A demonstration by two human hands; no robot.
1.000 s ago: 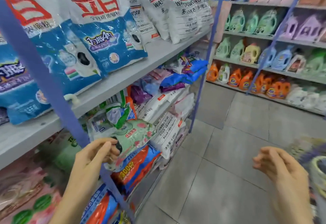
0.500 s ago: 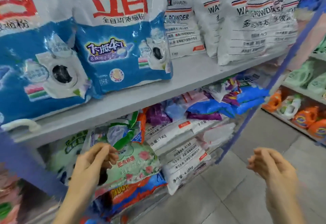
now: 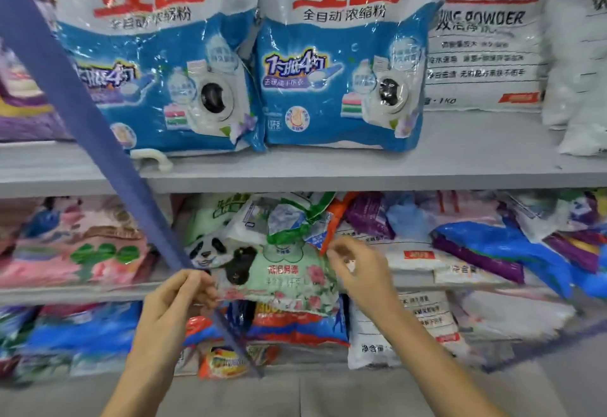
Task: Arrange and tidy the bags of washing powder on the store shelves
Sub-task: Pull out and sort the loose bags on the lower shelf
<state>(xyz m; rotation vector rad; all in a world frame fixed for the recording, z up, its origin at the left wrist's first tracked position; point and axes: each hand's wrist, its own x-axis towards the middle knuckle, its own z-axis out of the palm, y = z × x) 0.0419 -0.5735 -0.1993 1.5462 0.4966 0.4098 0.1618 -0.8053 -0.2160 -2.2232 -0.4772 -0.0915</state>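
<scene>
Step in hand: squaring up the green floral washing-powder bag (image 3: 289,280), which overhangs the middle shelf (image 3: 65,293). The left hand (image 3: 179,301) pinches the bag's lower-left corner. The right hand (image 3: 358,272), fingers curled, is at its right edge; whether it grips cannot be told. The next move likely calls for a firm right-hand hold, then a level push back.

Store shelves in my remote head view, stacked with washing powder bags.

On the upper shelf (image 3: 328,170), at 12 o'clock, the left big bag (image 3: 157,71) and right big bag (image 3: 341,81) stand upright, touching, and a lettered sack (image 3: 483,55) stands just beside them at 2 o'clock. A slanting post (image 3: 82,104) crosses in front from 10 o'clock towards 6. Below, a panda bag (image 3: 279,272) lies on a heap (image 3: 460,252) on the middle shelf (image 3: 65,295). My left hand (image 3: 177,305) pinches its 8 o'clock corner and my right hand (image 3: 361,272) is at its 2 o'clock edge.
</scene>
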